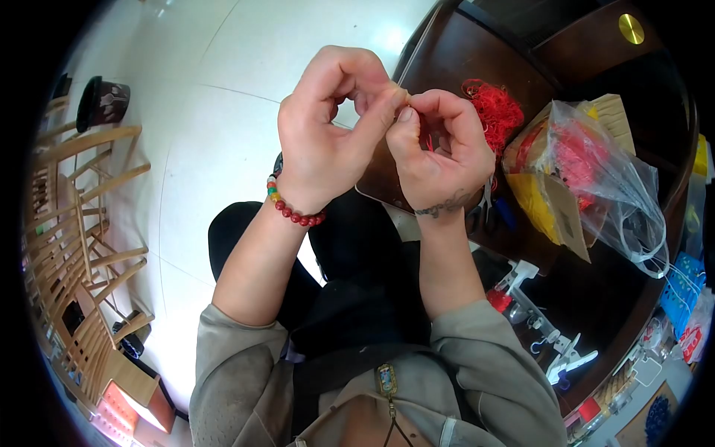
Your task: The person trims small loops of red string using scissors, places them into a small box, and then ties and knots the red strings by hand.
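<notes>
My left hand (328,130) is raised in front of me, its thumb and forefinger pinched together at the tips. What lies between them is too small to make out. Fingertip to fingertip with it, my right hand (445,141) also pinches, and a short bit of red cord (429,143) shows inside its curled fingers. Beyond the right hand, a tangled heap of red cord (493,112) lies on the dark table (439,52). Scissors (485,207) rest by the right wrist, partly hidden. A red bead bracelet (296,217) circles my left wrist.
An open cardboard box (566,216) with a clear plastic bag (625,194) of red material stands on the right. A white clamp-like tool (570,361) lies nearer me. Wooden chairs (82,246) and a dark pot (104,104) are on the left.
</notes>
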The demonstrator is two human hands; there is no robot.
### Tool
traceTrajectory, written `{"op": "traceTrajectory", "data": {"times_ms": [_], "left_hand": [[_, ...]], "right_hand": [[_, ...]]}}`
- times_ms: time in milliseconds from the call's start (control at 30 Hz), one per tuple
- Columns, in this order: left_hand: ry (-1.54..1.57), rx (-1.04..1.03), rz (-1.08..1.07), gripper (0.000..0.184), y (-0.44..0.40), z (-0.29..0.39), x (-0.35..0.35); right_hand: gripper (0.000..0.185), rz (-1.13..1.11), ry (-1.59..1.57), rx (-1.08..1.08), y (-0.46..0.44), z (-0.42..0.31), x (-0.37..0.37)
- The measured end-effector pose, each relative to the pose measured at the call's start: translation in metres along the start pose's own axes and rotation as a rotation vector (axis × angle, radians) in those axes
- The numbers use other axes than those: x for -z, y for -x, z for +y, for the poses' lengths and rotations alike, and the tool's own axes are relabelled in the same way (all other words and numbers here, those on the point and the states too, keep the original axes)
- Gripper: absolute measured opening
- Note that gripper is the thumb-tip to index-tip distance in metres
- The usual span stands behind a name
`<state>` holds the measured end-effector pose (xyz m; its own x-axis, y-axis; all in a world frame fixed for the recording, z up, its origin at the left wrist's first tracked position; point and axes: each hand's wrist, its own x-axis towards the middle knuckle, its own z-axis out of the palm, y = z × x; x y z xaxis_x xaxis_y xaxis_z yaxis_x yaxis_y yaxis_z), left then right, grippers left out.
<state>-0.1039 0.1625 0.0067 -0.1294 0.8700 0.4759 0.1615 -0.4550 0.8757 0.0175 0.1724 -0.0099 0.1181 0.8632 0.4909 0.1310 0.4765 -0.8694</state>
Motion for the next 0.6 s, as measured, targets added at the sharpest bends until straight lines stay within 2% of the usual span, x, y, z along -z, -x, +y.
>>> {"op": "traceTrajectory", "data": {"times_ms": [167, 467, 600], "left_hand": [[0.18, 0.109, 0.026, 0.025, 0.001, -0.002, -0.001], [0.026, 0.019, 0.03, 0.029, 0.001, -0.002, 0.002], [0.004, 0.002, 0.03, 0.028, 0.003, 0.0, 0.002]], "right_hand": [[0.017, -0.013, -0.07, -0.111, 0.0, -0.004, -0.001], [0.013, 0.006, 0.065, 0.105, 0.002, 0.003, -0.002], [0.013, -0.002, 0.064, 0.015, 0.001, -0.004, -0.003]]}}
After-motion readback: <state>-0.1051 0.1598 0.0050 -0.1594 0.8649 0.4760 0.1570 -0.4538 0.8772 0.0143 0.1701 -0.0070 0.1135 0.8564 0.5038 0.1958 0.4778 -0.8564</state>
